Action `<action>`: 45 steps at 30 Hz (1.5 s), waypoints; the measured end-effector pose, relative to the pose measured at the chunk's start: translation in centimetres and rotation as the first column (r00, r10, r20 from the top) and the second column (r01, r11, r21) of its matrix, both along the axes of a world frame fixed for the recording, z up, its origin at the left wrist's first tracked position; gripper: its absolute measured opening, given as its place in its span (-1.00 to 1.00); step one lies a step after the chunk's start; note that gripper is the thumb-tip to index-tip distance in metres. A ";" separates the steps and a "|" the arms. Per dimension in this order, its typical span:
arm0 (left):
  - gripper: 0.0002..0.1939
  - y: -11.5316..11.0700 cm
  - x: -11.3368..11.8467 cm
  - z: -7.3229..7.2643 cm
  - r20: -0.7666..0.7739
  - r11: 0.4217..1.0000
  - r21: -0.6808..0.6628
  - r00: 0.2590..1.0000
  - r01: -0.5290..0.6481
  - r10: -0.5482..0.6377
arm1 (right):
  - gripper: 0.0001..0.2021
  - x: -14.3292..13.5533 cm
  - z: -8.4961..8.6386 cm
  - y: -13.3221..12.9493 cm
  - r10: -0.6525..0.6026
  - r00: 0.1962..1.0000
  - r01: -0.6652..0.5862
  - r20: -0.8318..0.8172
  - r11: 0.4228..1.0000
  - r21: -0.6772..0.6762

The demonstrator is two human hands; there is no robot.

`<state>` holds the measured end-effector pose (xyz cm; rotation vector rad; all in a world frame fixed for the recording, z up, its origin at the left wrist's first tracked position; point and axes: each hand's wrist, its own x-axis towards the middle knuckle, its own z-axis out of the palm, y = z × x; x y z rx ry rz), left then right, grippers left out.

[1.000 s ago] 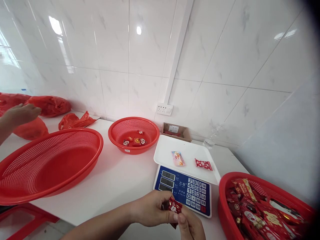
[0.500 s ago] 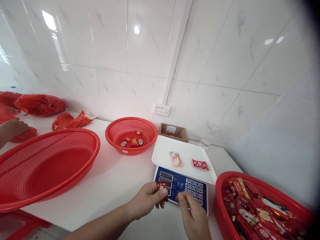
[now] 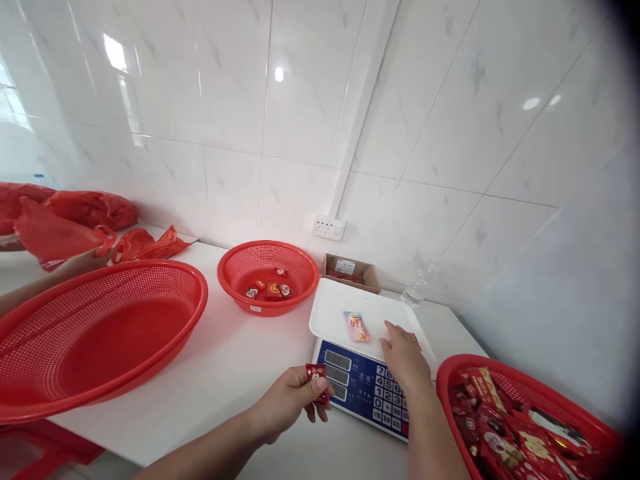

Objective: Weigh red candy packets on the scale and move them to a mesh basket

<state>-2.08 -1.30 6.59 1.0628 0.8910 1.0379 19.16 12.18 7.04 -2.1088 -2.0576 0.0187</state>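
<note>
- Candy [image 3: 316,375], head view, hours read around the scale [image 3: 350,393]: at eight o'clock, pinched between thumb and fingers of the left hand [image 3: 290,400]; likely held by its side to leave much of the printed wrapper uncovered.
- Right hand [image 3: 405,357]: palm down over the tray [image 3: 333,300] at three o'clock, fingertips slightly apart, probably to get around the red packet [image 3: 416,340], mostly hidden; cannot tell whether gripping it.
- Pink packet [image 3: 357,327]: flat on the tray, likely steady on so level a surface.
- Small basket [image 3: 240,267]: at ten o'clock, with a few wrapped pieces inside.
- Large basket [image 3: 165,273]: at nine o'clock.
- Full basket [image 3: 447,407]: near four o'clock, probably close for easy reach with the right hand.
- Box [image 3: 373,279]: just behind the tray, near twelve.
</note>
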 end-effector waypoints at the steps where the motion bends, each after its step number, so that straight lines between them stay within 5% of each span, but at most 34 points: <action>1: -0.50 0.0 -0.1 0.0 0.016 1.000 -0.017 1.000 -0.017 0.017 | -0.54 0.2 -0.2 0.3 0.024 1.000 -0.024 -0.005 1.000 0.016; 7: -0.56 0.0 -0.1 0.4 0.081 0.999 -0.032 0.996 -0.031 0.033 | -0.61 0.4 -0.6 -0.2 0.155 0.965 -0.107 -0.210 0.969 0.221; 13: -0.56 0.5 1.0 0.7 0.135 0.995 -0.062 0.987 -0.077 0.085 | -0.52 -2.5 1.0 -5.8 0.255 0.710 -0.107 -0.657 0.960 0.258; 19: -0.47 0.8 2.3 1.2 0.241 0.999 0.006 0.969 -0.047 0.044 | -0.66 -5.2 0.0 -10.2 0.490 0.676 -0.321 -0.551 0.868 0.378; 23: -0.49 0.9 2.5 1.2 0.268 0.990 -0.027 0.953 -0.140 0.142 | -0.64 -5.2 -1.0 -11.2 0.594 0.620 -0.391 -0.513 0.800 0.454; 28: -0.53 0.8 2.2 1.6 0.241 0.992 -0.047 0.963 -0.114 0.122 | -0.49 -4.1 -1.8 -11.6 0.341 0.493 -0.093 -0.800 0.935 0.341; 31: -0.58 0.6 2.1 1.6 0.206 0.998 -0.011 0.976 -0.067 0.068 | -0.57 -3.8 -2.0 -11.8 0.218 0.346 -0.173 -0.913 0.971 0.167; 37: -0.69 0.4 1.9 1.6 -0.026 0.998 0.061 0.999 -0.024 0.025 | -0.65 -3.8 -1.4 -12.5 0.252 0.434 -0.282 -0.865 0.950 0.135; 45: -0.75 0.1 2.0 1.4 -0.010 0.995 0.050 0.996 0.087 -0.086 | -0.73 -3.1 -0.4 -13.2 0.368 0.460 -0.358 -0.808 0.910 0.211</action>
